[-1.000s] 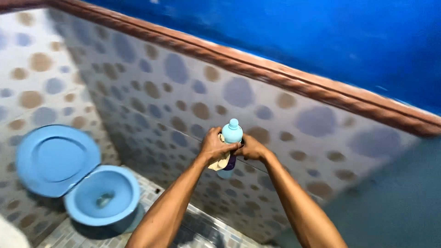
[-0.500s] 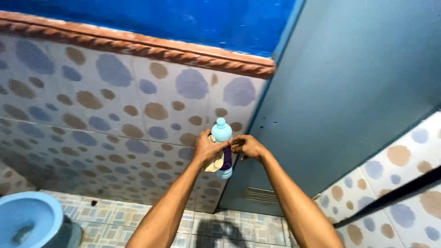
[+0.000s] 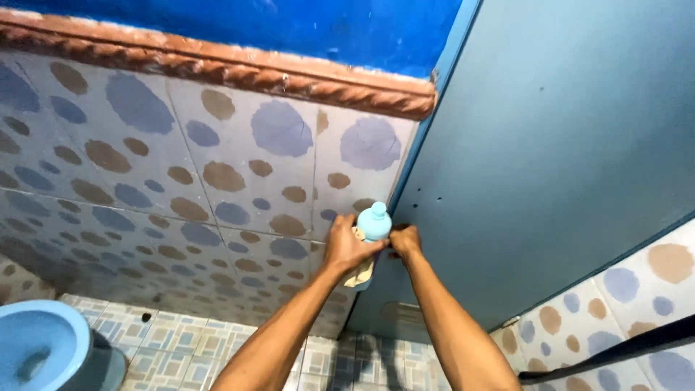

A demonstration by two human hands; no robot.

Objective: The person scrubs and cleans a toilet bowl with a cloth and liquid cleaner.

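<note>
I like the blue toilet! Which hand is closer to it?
Left. The left hand grips the light blue bottle on the side facing the blue toilet at lower left; the right hand is on the bottle's far side, by the door.

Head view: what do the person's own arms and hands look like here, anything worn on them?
Both forearms are bare from the bottom edge of the picture up to the hands; no sleeves, gloves, watch or bands show. The left hand and right hand are bare too, and no rings can be made out. The arms are lean, with tendons and muscle lines visible along the forearms.
</note>
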